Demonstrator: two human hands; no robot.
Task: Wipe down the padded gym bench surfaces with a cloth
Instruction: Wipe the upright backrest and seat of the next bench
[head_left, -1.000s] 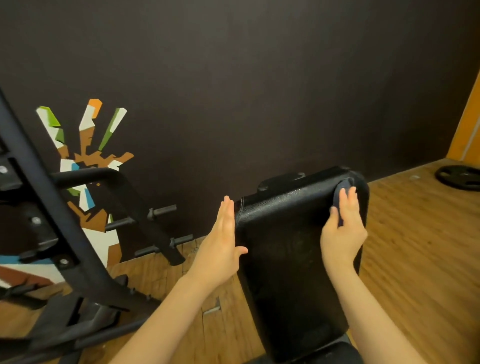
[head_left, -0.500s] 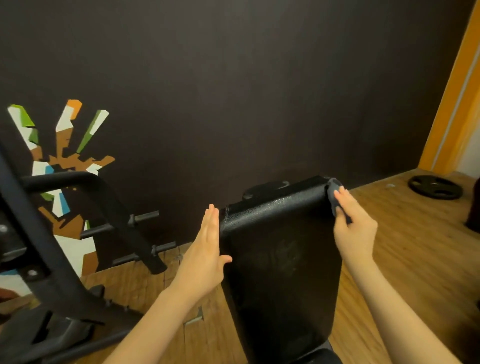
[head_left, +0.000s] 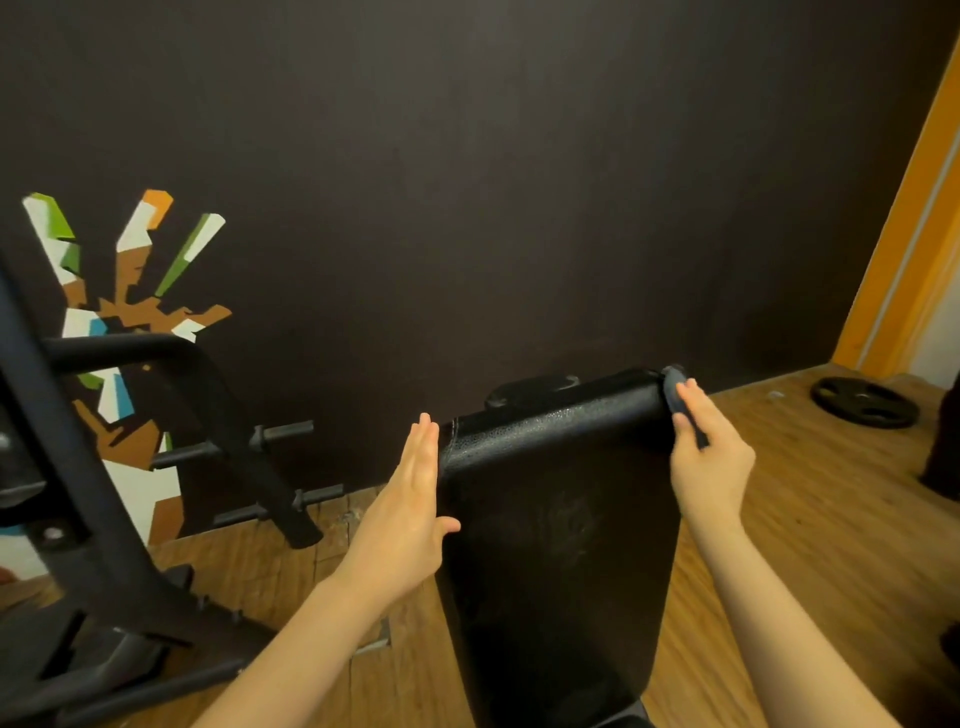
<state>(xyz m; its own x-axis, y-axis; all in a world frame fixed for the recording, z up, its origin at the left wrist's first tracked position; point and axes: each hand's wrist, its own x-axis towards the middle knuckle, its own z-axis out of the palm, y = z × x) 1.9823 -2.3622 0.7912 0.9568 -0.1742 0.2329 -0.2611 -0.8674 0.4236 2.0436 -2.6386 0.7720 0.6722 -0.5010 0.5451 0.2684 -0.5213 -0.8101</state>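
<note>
Right hand presses cloth on bench pad corner.

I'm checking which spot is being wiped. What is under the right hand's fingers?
A dark cloth lies under the right hand, pressed on the bench pad at its top right corner. The fingers cover most of the cloth, and the pad's side face there is hidden.
</note>
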